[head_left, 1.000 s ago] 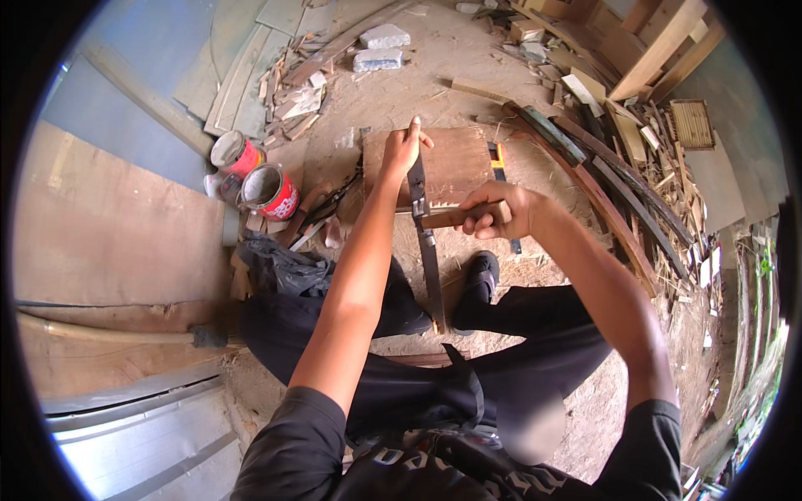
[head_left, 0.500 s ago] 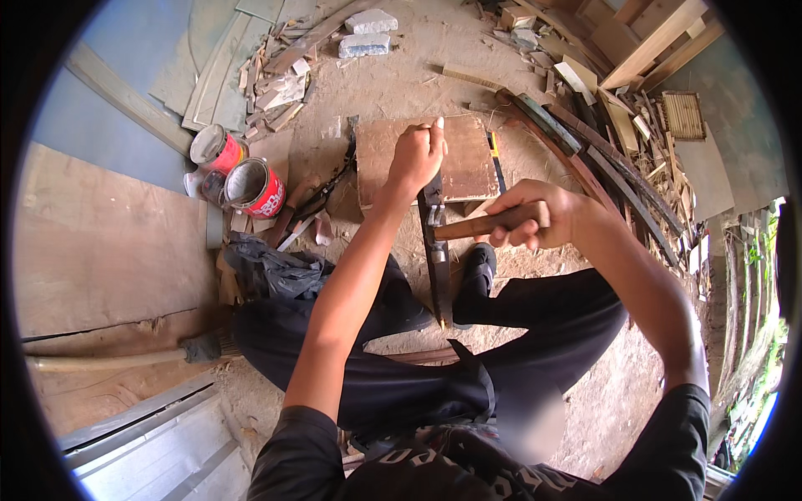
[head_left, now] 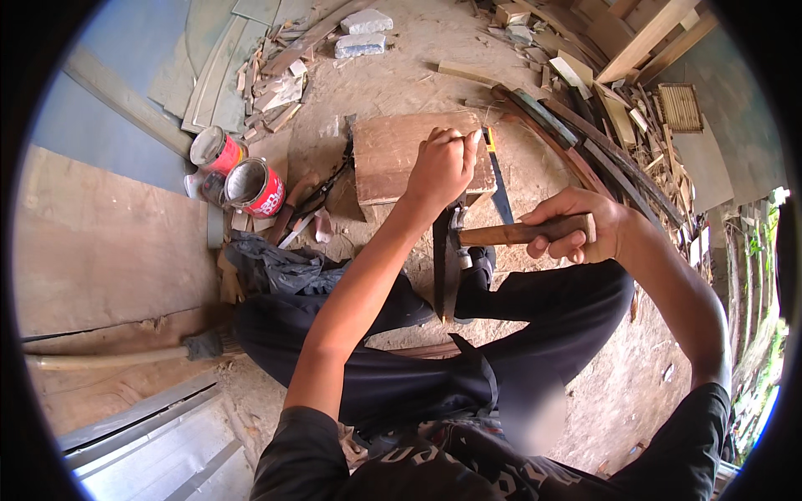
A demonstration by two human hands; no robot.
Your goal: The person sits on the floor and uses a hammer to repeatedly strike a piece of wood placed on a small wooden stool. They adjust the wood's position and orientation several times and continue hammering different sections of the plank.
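My left hand is a closed fist over the near part of a low wooden block. It grips the far end of a long, dark strip that runs back toward me between my feet; whether the strip is wood or metal is unclear. In my right hand is a hammer, my fingers wrapped around its brown wooden handle. The hammer's head is beside the strip's right edge, a little nearer to me than my left fist; I cannot tell whether they touch.
A saw with a yellow-and-black handle lies right of the block. Left are two red cans and a grey plastic bag. Long timbers and scrap wood lie at the right, concrete pieces at the back.
My left fist has shifted right and slightly nearer, and the strip's far end has swung right with it. My right hand and the hammer have moved to the right.
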